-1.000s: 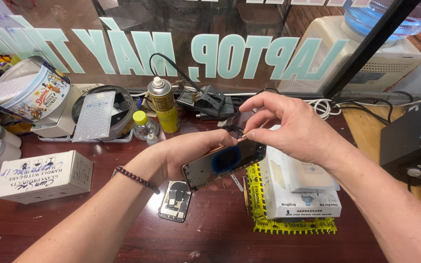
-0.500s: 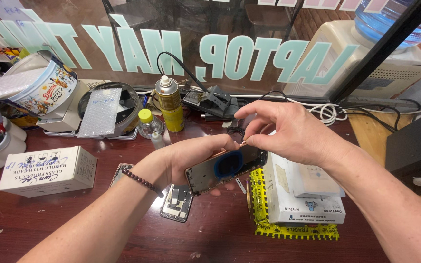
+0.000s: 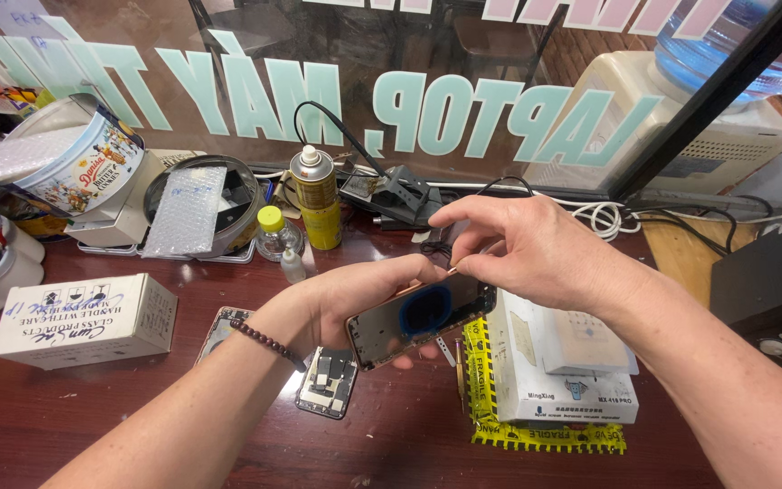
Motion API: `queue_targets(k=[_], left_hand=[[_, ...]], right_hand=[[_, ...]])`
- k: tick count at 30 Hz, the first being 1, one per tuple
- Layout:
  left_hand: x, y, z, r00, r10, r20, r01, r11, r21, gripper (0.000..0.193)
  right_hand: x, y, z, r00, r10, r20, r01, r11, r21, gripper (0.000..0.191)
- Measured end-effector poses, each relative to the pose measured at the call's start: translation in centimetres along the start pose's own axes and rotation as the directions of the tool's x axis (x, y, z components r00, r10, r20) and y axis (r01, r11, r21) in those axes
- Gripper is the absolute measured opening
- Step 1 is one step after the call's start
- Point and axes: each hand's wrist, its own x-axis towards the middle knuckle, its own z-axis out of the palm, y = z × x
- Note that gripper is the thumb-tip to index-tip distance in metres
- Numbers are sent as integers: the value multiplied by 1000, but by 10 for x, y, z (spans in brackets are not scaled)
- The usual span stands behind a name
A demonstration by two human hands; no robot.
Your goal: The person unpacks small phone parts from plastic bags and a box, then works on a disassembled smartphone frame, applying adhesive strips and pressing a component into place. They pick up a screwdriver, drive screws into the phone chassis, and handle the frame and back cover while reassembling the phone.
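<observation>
My left hand [image 3: 355, 299] grips an opened phone housing [image 3: 418, 319] from its left end, holding it tilted above the dark wooden table [image 3: 138, 417]. The housing has a gold-coloured rim and a dark round coil inside. My right hand [image 3: 522, 249] hovers over its upper right corner, with thumb and forefinger pinched on something tiny at the rim; what it is I cannot make out. A small phone part with black and white patches [image 3: 328, 382] lies on the table just below my left hand.
White boxes [image 3: 567, 371] rest on yellow tape right of the phone. A white cardboard box [image 3: 88, 319] lies at left. Behind stand a yellow spray can [image 3: 316, 195], a small yellow-capped bottle [image 3: 275, 234], a round tin [image 3: 79, 167], a black stand [image 3: 391, 195] and a glass pane.
My hands and the phone housing stay almost in place. My right fingers have closed in on the housing's upper right corner. The view has shifted slightly.
</observation>
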Motion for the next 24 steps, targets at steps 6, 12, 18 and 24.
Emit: queue_targets(k=[6, 12, 18, 24], left_hand=[[5, -5, 0, 1000, 26, 0, -26, 1000, 14, 69], [5, -9, 4, 997, 65, -40, -66, 998, -19, 63], [1, -5, 8, 988, 101, -119, -107, 993, -44, 57], [-1, -5, 12, 983, 120, -140, -123, 992, -11, 58]], right_hand=[[4, 0, -1, 998, -58, -12, 57, 996, -68, 52], [3, 12, 2, 999, -43, -32, 43, 999, -3, 55], [11, 29, 9, 967, 255, 5, -217, 811, 544, 37], [14, 26, 11, 898, 423, 119, -408, 701, 586, 30]])
